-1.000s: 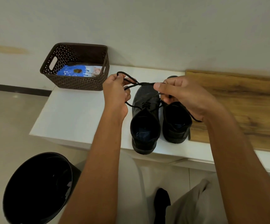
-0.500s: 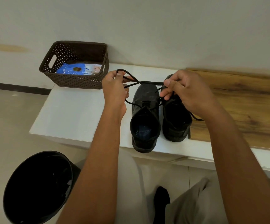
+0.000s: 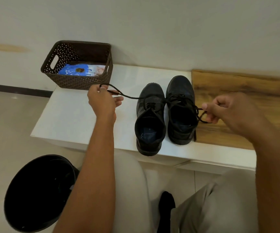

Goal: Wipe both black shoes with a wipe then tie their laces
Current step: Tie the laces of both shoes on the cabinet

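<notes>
Two black shoes stand side by side on the white bench [image 3: 72, 115], heels toward me: the left shoe [image 3: 150, 96] and the right shoe [image 3: 180, 86]. A black lace [image 3: 132, 97] is stretched taut across the left shoe's toe to the right shoe's eyelets. My left hand [image 3: 102, 101] pinches a loop of this lace well left of the shoes. My right hand [image 3: 226, 110] pinches the other loop just right of the right shoe, over the wooden board. The knot lies on the right shoe's tongue. No wipe is in either hand.
A dark woven basket [image 3: 78, 47] at the bench's back left holds a blue wipes packet [image 3: 75, 71]. A wooden board [image 3: 236, 88] covers the bench's right part. A black bin [image 3: 35, 190] stands on the floor at lower left. My knees are below the bench edge.
Both hands were close together above the shoes, working the lace. They have now pulled apart, left hand leftward and right hand rightward, drawing the lace tight.
</notes>
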Action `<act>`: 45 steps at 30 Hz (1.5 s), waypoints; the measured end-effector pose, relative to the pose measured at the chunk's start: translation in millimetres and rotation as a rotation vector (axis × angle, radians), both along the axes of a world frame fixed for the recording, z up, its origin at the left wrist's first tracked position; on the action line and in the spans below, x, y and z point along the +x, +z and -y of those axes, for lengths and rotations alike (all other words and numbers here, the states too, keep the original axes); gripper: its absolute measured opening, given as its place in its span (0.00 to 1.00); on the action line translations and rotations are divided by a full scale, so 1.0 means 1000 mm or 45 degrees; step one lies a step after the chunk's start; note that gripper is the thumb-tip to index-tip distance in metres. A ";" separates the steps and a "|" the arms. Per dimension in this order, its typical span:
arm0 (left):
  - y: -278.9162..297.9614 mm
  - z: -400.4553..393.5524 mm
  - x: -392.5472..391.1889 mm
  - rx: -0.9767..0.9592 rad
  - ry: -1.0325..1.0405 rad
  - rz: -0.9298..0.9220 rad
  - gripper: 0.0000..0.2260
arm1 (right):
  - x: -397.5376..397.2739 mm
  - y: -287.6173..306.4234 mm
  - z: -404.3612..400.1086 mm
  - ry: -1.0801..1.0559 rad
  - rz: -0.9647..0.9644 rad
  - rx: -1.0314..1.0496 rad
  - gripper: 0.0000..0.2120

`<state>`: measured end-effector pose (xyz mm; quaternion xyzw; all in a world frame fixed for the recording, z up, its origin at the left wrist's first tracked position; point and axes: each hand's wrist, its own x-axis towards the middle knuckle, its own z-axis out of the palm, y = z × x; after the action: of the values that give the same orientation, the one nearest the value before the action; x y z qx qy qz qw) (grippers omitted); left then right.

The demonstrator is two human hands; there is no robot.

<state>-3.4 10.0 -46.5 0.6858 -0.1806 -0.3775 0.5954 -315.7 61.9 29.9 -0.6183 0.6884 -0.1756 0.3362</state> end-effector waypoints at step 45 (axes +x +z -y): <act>0.002 -0.023 -0.031 0.211 -1.038 0.919 0.03 | 0.108 -0.055 0.010 0.250 -0.435 -0.162 0.05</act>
<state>-34.1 32.9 -44.5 0.6910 -0.5939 -0.3313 0.2452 -207.8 51.8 -24.8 -0.7232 0.6593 -0.0777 0.1903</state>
